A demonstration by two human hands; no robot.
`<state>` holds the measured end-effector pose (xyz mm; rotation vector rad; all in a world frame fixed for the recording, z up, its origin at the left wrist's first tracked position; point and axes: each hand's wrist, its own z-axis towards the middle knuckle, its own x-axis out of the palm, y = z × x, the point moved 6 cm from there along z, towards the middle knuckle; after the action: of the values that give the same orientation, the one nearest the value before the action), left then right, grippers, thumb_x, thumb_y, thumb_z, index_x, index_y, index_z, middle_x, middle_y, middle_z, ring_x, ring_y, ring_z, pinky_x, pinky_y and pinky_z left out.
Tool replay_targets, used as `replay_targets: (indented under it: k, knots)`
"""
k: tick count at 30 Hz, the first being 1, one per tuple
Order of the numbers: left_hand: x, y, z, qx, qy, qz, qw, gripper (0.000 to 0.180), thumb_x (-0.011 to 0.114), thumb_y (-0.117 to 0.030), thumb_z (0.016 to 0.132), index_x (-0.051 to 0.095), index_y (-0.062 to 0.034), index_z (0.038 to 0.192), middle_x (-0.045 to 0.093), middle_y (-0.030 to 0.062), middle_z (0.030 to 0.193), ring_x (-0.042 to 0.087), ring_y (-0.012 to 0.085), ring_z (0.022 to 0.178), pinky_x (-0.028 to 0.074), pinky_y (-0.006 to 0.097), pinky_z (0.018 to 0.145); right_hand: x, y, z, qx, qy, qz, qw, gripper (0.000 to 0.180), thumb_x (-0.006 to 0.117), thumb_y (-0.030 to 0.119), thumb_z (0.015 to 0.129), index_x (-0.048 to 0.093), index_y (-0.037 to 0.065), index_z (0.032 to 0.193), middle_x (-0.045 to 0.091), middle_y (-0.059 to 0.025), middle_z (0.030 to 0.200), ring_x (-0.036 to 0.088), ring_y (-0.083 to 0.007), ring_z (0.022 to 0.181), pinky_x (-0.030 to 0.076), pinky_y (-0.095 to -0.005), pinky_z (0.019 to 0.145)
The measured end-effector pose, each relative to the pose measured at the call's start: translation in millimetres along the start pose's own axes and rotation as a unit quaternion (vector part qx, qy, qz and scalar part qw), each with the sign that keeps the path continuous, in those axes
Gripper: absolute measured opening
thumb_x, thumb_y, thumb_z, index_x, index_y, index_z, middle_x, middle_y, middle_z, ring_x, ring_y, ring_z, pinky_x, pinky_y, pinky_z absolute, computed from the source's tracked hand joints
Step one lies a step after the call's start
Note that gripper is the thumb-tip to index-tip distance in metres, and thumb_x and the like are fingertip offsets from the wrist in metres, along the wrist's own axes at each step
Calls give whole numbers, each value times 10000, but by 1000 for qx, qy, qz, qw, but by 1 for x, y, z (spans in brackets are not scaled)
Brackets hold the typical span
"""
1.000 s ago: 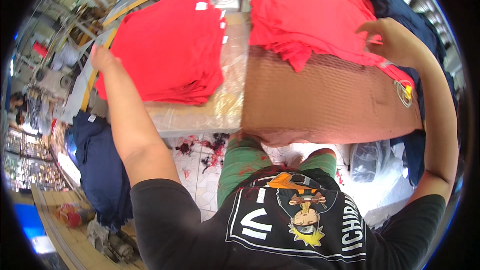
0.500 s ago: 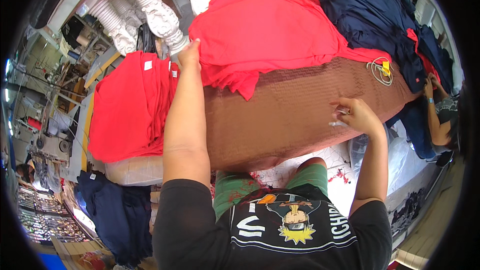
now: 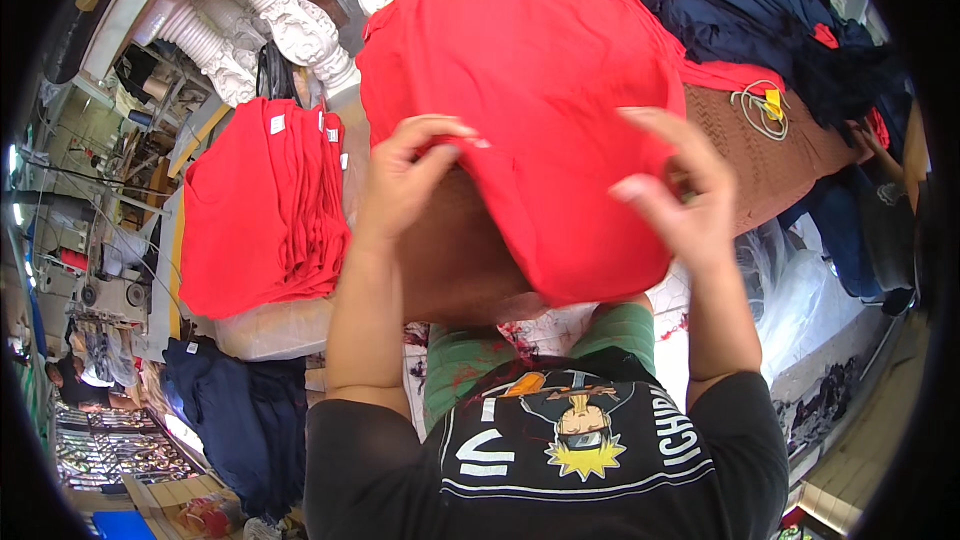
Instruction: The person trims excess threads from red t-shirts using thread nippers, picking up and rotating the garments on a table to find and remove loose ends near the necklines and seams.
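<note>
A red shirt [image 3: 540, 70] with a small label at its far edge lies over the brown-covered table [image 3: 455, 245], its near part drooping past the front edge towards my legs. My left hand [image 3: 400, 175] pinches the shirt's left edge between thumb and fingers. At the right edge of the same shirt is my right hand [image 3: 690, 190], blurred, its thumb and index finger apart. Its other fingers curl around something small and dark that I cannot make out. Left of my left forearm stands a stack of folded red shirts [image 3: 260, 210] with white tags.
Dark navy garments [image 3: 730, 10] are heaped at the far right, near a looped pale cord [image 3: 760, 110] with a yellow tag. Another person's hand [image 3: 880, 155] is at the right. White balusters [image 3: 280, 10] line the far side. More navy clothing [image 3: 240, 420] hangs at the lower left.
The red shirt has been drawn towards me and over the table's front edge. My left hand has come nearer with its edge; my right hand has risen to the shirt's right side.
</note>
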<state>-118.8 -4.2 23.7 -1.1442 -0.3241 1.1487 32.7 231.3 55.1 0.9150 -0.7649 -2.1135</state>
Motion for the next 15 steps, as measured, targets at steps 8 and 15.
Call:
replay_targets:
  k: [8, 15]
  knots:
    - [40, 0, 25, 23, -117, -155, 981, 384, 578, -187, 939, 535, -54, 1297, 574, 106, 1268, 549, 188, 1150, 425, 349, 981, 58, -17, 10, 53, -16, 28, 998, 280, 659, 9, 771, 660, 68, 1045, 655, -181, 763, 665, -271, 622, 510, -337, 583]
    - [5, 86, 105, -38, -47, -506, 860, 485, 421, -327, 1004, 486, 55, 1296, 550, 142, 1270, 537, 208, 1181, 426, 323, 1016, 95, 81, -37, -220, 242, -46, 944, 350, 752, 87, 687, 645, 70, 1020, 640, -129, 715, 640, -294, 584, 490, -365, 521]
